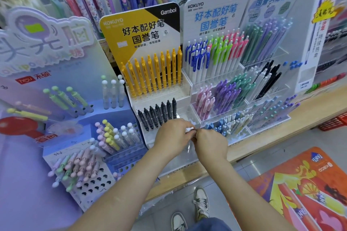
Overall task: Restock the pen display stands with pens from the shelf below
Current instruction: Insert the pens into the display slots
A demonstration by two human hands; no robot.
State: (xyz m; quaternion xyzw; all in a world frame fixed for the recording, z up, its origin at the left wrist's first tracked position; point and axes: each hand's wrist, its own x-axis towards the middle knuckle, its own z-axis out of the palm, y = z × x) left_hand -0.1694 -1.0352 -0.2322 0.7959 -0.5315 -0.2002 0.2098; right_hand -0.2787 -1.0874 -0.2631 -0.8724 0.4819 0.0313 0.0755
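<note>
My left hand [173, 134] and my right hand [210, 142] meet in front of the yellow-and-black Kokuyo display stand [142, 30], below its row of black pens [157, 113]. Between them they pinch a white pen [189, 129], of which only the tip shows. A clear plastic wrapper [187, 151] hangs under my hands. A row of yellow pens [154, 71] fills the stand's upper tier. Whether more pens lie inside my hands is hidden.
A purple stand [75, 118] with pastel pens is on the left. Clear acrylic stands [244, 88] with coloured pens are on the right. The wooden shelf edge [262, 148] runs below them. A red basket [336, 124] and an orange floor mat [300, 189] lie lower right, my shoes [201, 202] below.
</note>
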